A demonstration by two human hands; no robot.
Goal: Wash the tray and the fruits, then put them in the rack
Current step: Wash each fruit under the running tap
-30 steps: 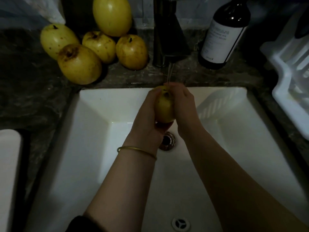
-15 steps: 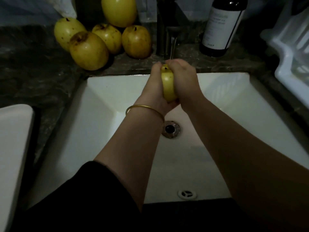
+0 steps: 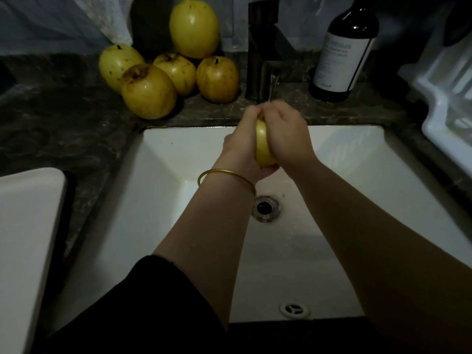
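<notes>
A yellow apple [image 3: 263, 144] sits clasped between both hands over the white sink [image 3: 158, 180], right below the dark tap [image 3: 260, 62] where a thin stream of water falls. My left hand [image 3: 242, 139] cups its left side, and my right hand [image 3: 286, 131] grips its right side and top. Only a narrow strip of the fruit shows between them. Several more yellow fruits [image 3: 148, 90] lie piled on the dark counter behind the sink's left corner. The white rack [image 3: 449, 98] stands at the right edge.
A dark bottle with a white label [image 3: 344, 52] stands right of the tap. The drain [image 3: 265, 208] lies below the hands. A white object [image 3: 28, 231] sits on the counter at the left. The dark marbled counter [image 3: 63, 118] surrounds the sink.
Both hands have kept the apple under the tap, turning it a little. The camera has tilted back, so the sink and hands sit higher in view than a second ago.
</notes>
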